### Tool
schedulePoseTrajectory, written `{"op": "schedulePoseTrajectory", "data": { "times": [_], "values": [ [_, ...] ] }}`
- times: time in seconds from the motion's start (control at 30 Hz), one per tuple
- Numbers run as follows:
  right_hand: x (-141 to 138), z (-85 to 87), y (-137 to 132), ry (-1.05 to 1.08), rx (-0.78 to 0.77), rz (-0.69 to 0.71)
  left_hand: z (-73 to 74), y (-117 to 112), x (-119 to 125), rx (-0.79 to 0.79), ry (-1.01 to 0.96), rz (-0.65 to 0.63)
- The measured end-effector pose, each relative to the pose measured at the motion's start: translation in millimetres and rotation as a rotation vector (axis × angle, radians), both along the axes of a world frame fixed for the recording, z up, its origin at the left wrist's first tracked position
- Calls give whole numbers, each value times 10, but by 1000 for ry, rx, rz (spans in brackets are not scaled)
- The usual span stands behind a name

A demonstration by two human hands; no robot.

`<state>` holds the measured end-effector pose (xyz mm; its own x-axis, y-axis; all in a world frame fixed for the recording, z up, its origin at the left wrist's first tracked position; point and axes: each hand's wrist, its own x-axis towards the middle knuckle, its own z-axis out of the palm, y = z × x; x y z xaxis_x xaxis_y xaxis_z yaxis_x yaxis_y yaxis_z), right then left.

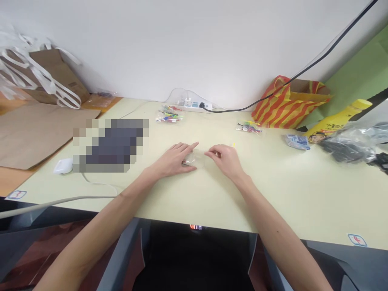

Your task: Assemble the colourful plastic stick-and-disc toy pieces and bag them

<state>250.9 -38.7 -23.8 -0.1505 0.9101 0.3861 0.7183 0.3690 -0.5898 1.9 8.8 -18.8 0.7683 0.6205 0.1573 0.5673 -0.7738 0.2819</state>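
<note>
A small clear plastic bag (pixel 198 160) lies on the pale table in front of me, with something small and reddish near its left end. My left hand (pixel 178 159) rests over that end, thumb and forefinger spread along the two sides of the bag. At the bag's right edge, my right hand (pixel 223 157) is closed in a pinch, thumb against forefinger. Whether it grips the bag's edge or some tiny piece is too small to tell. Just behind the right hand, a small yellow bit (pixel 234 144) shows on the table.
Small bags of colourful pieces (pixel 169 116) lie at the back, another bag (pixel 249 127) farther right. Behind them is a power strip (pixel 194 104) with a black cable. A striped bag (pixel 287 105) and yellow bottle (pixel 336 121) stand right; a white case (pixel 63 165) lies left.
</note>
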Motion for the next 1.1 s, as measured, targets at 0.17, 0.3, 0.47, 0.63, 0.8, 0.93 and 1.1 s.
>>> {"op": "schedulePoseTrajectory", "data": {
  "times": [0.17, 0.3, 0.47, 0.63, 0.8, 0.93, 1.1],
  "values": [
    [382, -40, -30, -348, 103, -121, 17, 27, -22, -22, -2, 6],
    [424, -142, -25, -430, 9, -100, 33, 17, -20, -19, 15, -3],
    [345, -183, 19, -375, -71, -54, 41, 1, -22, -17, 15, -10],
    [330, -152, 32, -298, -62, -57, 38, 2, -25, -13, 15, -13],
    [332, -63, 34, 31, 73, -126, 42, 6, -35, -20, 6, -13],
    [311, -6, 31, 433, 49, -161, 44, 9, -43, -26, -1, -13],
    [295, 43, 28, 699, -80, -123, 45, 8, -48, -30, -8, -11]
  ]
}}
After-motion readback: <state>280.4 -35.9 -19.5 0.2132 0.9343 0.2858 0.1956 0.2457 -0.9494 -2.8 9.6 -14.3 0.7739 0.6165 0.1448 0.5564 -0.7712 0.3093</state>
